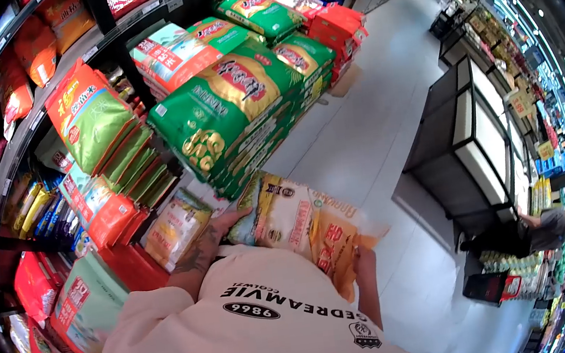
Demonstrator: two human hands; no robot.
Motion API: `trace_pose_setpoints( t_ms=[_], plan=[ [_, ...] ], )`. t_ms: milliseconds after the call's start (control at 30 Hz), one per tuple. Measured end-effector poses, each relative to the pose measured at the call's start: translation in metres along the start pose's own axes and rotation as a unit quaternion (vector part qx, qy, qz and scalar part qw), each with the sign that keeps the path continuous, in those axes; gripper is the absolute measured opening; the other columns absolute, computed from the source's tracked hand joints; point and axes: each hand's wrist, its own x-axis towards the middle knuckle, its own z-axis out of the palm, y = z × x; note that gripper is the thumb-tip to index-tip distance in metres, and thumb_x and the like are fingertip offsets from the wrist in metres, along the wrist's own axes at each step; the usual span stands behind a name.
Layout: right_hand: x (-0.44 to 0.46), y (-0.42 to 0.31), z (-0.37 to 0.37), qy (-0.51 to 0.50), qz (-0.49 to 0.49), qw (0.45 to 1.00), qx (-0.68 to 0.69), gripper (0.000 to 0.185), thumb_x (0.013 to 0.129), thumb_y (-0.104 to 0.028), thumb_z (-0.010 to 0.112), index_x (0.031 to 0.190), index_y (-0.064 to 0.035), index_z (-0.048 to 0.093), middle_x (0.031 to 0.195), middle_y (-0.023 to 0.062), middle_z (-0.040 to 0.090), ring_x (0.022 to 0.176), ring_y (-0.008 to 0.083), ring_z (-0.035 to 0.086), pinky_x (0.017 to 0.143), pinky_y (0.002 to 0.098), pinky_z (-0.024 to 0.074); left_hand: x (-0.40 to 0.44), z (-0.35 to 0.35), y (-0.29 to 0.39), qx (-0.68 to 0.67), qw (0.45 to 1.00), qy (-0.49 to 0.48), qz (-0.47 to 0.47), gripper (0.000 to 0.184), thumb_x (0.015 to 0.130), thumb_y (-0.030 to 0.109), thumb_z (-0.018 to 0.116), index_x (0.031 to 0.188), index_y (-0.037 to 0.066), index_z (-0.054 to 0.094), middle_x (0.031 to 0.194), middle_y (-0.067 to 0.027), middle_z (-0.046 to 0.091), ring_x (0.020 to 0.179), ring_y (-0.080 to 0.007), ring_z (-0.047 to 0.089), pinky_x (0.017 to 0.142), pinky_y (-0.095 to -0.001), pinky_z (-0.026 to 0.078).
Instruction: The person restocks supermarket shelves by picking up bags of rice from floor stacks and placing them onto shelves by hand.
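In front of my chest I carry a row of packaged food bags, pressed together between my two hands. My left hand [230, 221] grips the left end, at a green and yellow bag [250, 211]. A white bag with red lettering [289, 219] sits in the middle. My right hand [364, 265] is closed round the edge of an orange bag [335, 243] at the right end; its fingers are partly hidden. Beside my left forearm, a clear-fronted yellow bag [175, 229] lies on the stacked goods. The contents of the held bags cannot be made out.
Big green rice sacks [226, 106] are stacked on the floor ahead. To the left, shelves hold green-and-orange rice bags [91, 118] and red bags [35, 285]. A grey tiled aisle [367, 125] runs past a black-framed display stand [462, 135]. Another person [550, 228] is at the far right.
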Motion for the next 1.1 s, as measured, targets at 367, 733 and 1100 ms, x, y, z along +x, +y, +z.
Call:
trace_pose_setpoints(
  t_ms=[367, 733, 1100],
  plan=[
    [0.160, -0.104, 0.026, 0.075, -0.010, 0.997, 0.028, 0.031, 0.086, -0.026, 0.050, 0.063, -0.0066, 0.046, 0.054, -0.0006, 0.041, 0.041, 0.0093, 0.036, 0.037, 0.0262, 0.0243, 0.175, 0.029, 0.194, 0.065, 0.997, -0.038, 0.005, 0.048, 0.083, 0.041, 0.063, 0.107, -0.001, 0.059, 0.099, -0.0102, 0.064, 0.078, -0.0206, 0.065, 0.073, -0.0319, 0.053],
    [0.259, -0.226, 0.058, 0.155, -0.065, 0.981, -0.093, 0.026, 0.085, -0.019, 0.048, 0.065, -0.0024, 0.049, 0.051, 0.0028, 0.039, 0.042, 0.0144, 0.040, 0.037, 0.0310, 0.0270, 0.226, 0.076, 0.364, 0.074, 0.995, -0.064, -0.017, 0.044, 0.086, 0.041, 0.059, 0.107, 0.003, 0.059, 0.098, -0.0096, 0.065, 0.079, -0.0185, 0.065, 0.071, -0.0296, 0.053],
    [0.463, -0.340, 0.040, 0.017, -0.020, 0.999, -0.043, 0.030, 0.088, -0.023, 0.047, 0.066, -0.0027, 0.050, 0.054, 0.0000, 0.043, 0.042, 0.0102, 0.036, 0.040, 0.0265, 0.0270, 0.331, 0.091, 0.431, -0.035, 0.998, 0.040, 0.020, 0.042, 0.086, 0.037, 0.059, 0.110, 0.002, 0.056, 0.093, -0.0115, 0.066, 0.072, -0.0212, 0.066, 0.064, -0.0343, 0.055]
  ],
)
